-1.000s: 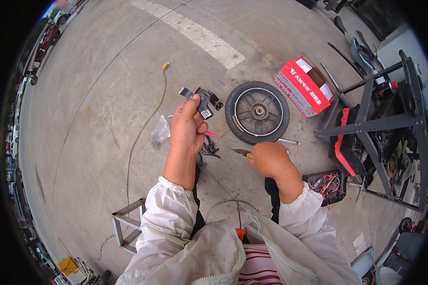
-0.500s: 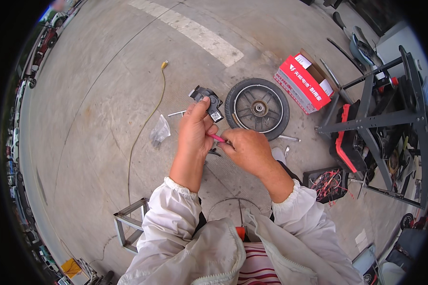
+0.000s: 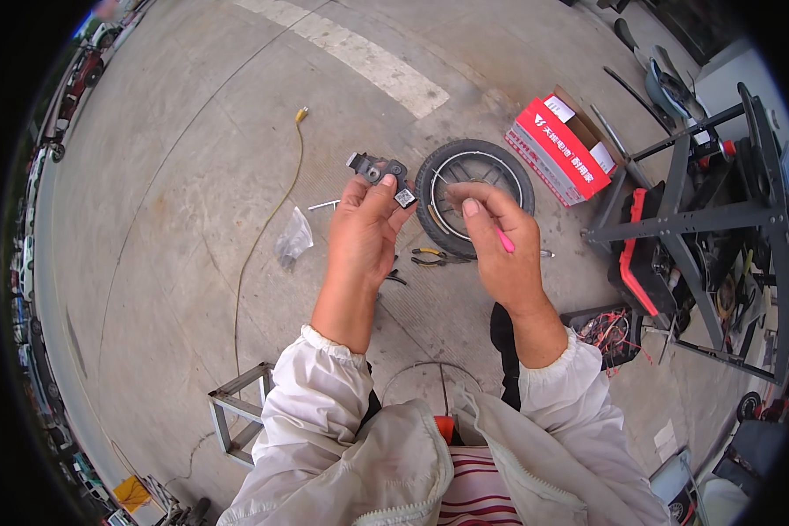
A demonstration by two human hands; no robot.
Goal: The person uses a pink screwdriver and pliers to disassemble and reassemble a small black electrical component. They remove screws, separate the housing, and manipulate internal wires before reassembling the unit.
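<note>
My left hand [image 3: 366, 230] is closed around a black brake caliper [image 3: 381, 170] that carries a small white printed label. Its thumb presses on the caliper's face. To the right, my right hand [image 3: 501, 241] pinches a slim pink-handled screwdriver [image 3: 505, 239]. A thin shaft seems to stick out past the fingertips, over the wheel; its tip is hard to make out. The two hands are apart. Beyond the right hand lies a black-tyred spoked wheel [image 3: 433, 216], flat on the floor. Yellow-handled pliers [image 3: 429, 257] rest between my hands, by the tyre.
A red box [image 3: 557, 158] stands behind the wheel. At the right is a dark metal frame [image 3: 719, 221], with a black bin of wires [image 3: 618, 337] below it. A clear plastic bag [image 3: 295, 235], a yellow cable [image 3: 276, 215] and a metal stand [image 3: 240, 408] are at left.
My right hand has moved right and up, away from the left hand, with the pink-handled screwdriver in it. The pliers have come into view. The caliper has turned slightly.
</note>
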